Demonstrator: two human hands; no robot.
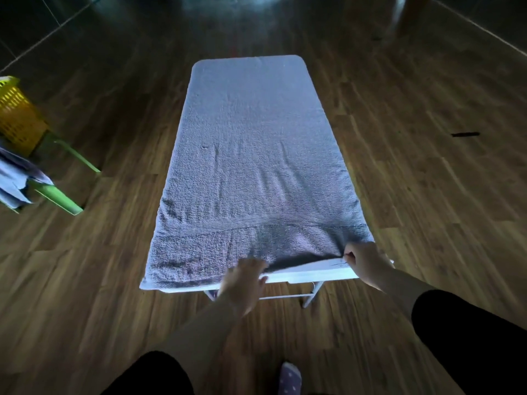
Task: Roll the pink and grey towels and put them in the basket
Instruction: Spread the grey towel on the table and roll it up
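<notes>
Noted grey towel [251, 155] spread flat lengthwise over white folding table [313, 273], covering nearly the whole top. Near hem lifted off the front edge between the hands, dark gap beneath.

Judged soft, limp terry: light, not slippery, nothing to break. Likely to sag and skew if raised at one point only. Best taken at the near hem, two points well apart, to start an even roll away from the body.

Right hand [362, 260]: pinching the hem close to the near right corner, fingers curled tight on cloth.

Left hand [245, 277]: blurred, at mid-hem, fingers over the edge. Cannot tell whether clamped or only resting.

Yellow basket [17, 115] well apart at far left, on a green-legged stool [77, 156], pale cloth [14, 181] draped beside.
</notes>
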